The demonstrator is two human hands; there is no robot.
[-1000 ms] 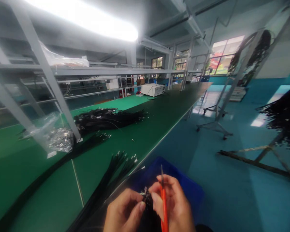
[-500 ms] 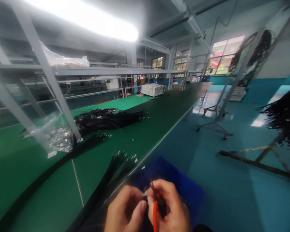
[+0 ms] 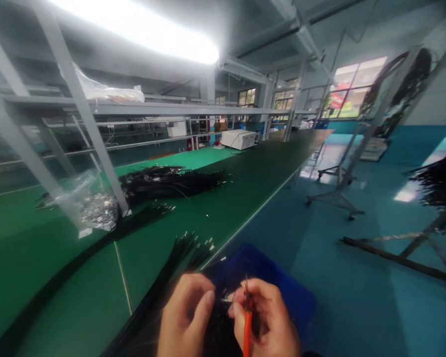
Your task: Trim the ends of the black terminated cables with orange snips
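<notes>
My right hand (image 3: 269,315) is closed around orange-handled pliers (image 3: 247,327), whose narrow dark tip points up and away from me. Its thumb and forefinger also meet at a small silvery piece (image 3: 226,300), too blurred to name. My left hand (image 3: 189,312) has thumb and forefinger pressed together just left of that piece; what they pinch, if anything, is too small to make out. Below both hands lies a dark blue bin (image 3: 282,282) with dark and shiny bits inside. Beside my left hand, a bundle of black cables (image 3: 171,270) with silvery ends rests on the green table.
More black cables (image 3: 171,183) lie farther back on the green table (image 3: 241,198). A clear bag of silvery parts (image 3: 98,210) sits by the shelf post (image 3: 85,119). Beyond stands a white box-shaped device (image 3: 240,139). Wheeled racks (image 3: 338,198) occupy the floor at right.
My hands have moved apart, the left going leftward and the right slightly rightward with the pliers. The silvery piece now shows between them. The whole view has shifted a little.
</notes>
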